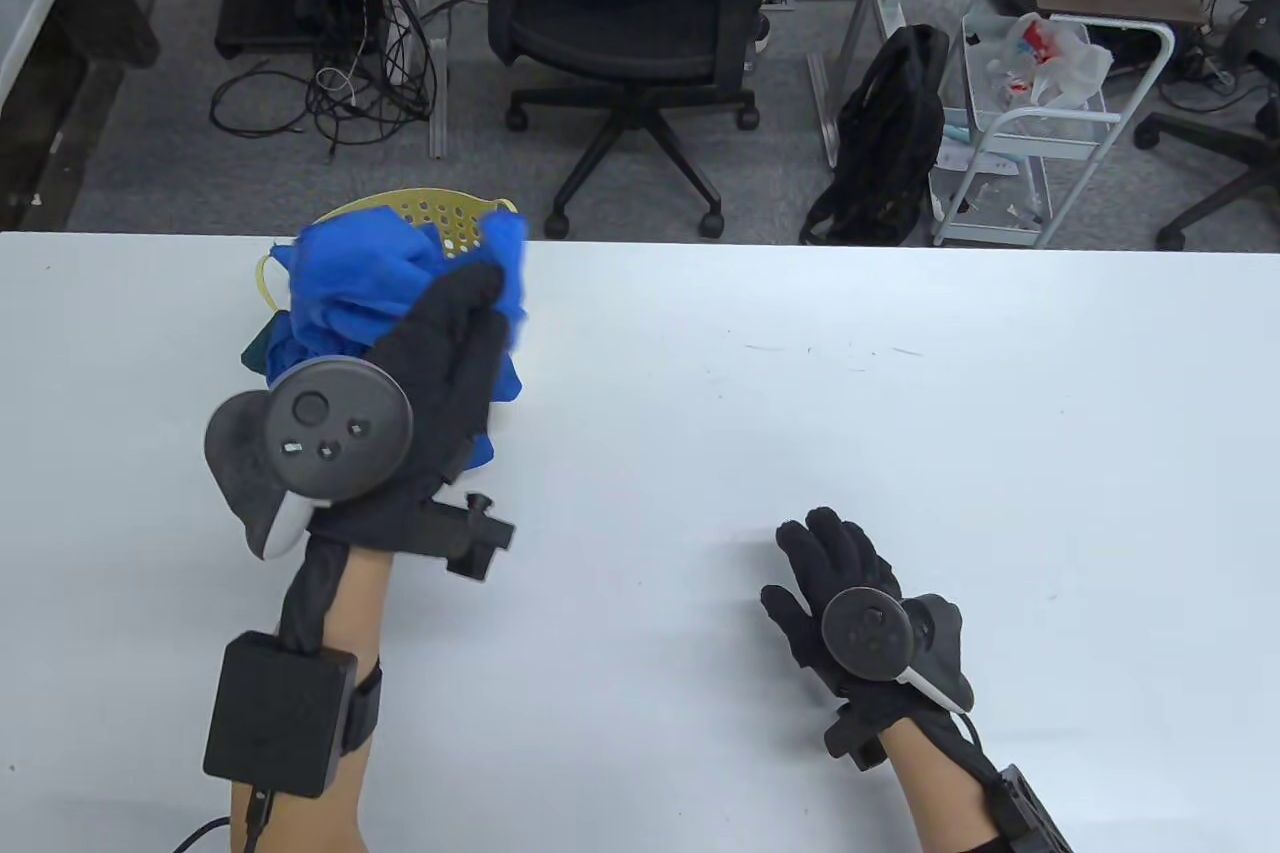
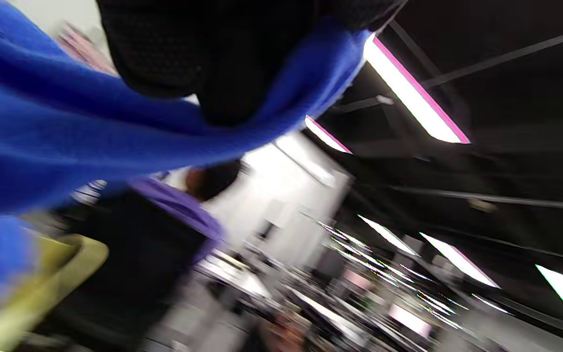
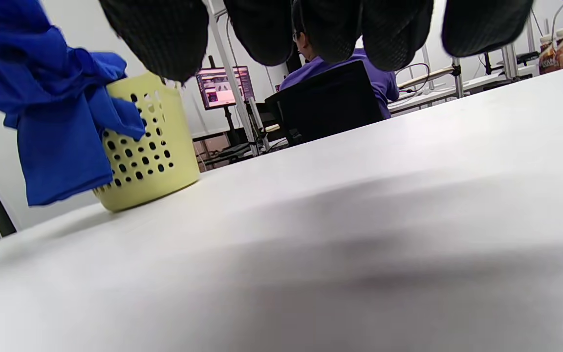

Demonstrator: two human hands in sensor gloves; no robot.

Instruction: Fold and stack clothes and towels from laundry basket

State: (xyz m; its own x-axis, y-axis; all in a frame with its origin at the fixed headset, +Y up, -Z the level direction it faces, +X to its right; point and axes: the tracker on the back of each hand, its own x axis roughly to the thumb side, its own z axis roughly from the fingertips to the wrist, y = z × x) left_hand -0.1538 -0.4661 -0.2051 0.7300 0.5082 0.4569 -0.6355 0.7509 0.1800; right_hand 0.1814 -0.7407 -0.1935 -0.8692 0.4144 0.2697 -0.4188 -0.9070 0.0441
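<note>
A crumpled blue cloth (image 1: 350, 283) hangs above and in front of the yellow perforated laundry basket (image 1: 440, 215) at the table's far left. My left hand (image 1: 440, 353) grips the cloth and holds it up over the basket. In the left wrist view the blue cloth (image 2: 66, 132) wraps under my dark fingers (image 2: 203, 54), blurred. In the right wrist view the cloth (image 3: 52, 122) drapes in front of the basket (image 3: 149, 151). My right hand (image 1: 840, 583) rests flat on the white table (image 1: 900, 393), fingers spread, holding nothing.
A black office chair (image 1: 630, 13) stands just beyond the table's far edge. A white trolley (image 1: 1040, 113) and a black backpack (image 1: 890, 133) are on the floor at the back right. The basket stands near the table's far edge.
</note>
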